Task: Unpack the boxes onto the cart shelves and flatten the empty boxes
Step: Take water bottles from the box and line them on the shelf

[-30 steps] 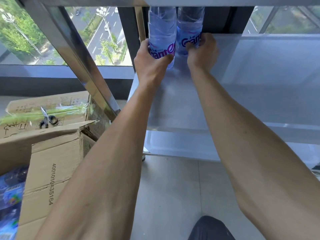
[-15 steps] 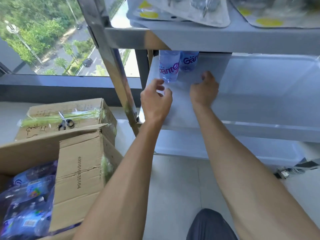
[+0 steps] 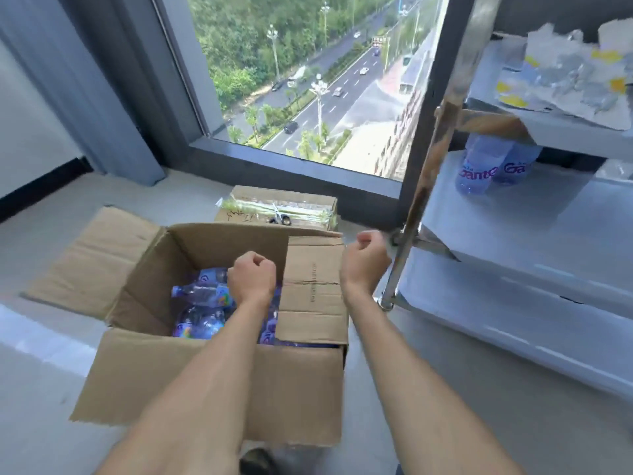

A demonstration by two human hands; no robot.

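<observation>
Head view: left hand (image 3: 251, 279) and right hand (image 3: 364, 257), both clenched and empty, hover over the open cardboard box (image 3: 219, 371) still full of water bottles (image 3: 202, 296); two bottles (image 3: 479, 169) stand on the cart shelf (image 3: 513, 228) at two o'clock, sealed box (image 3: 281, 207) at twelve untouched

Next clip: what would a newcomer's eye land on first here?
The open cardboard box on the floor, centre frame, with bottled water inside. Both hands hang loosely curled and empty: the left hand over the box, the right hand beside the cart post. At right, two bottles stand on the cart's middle shelf.
</observation>
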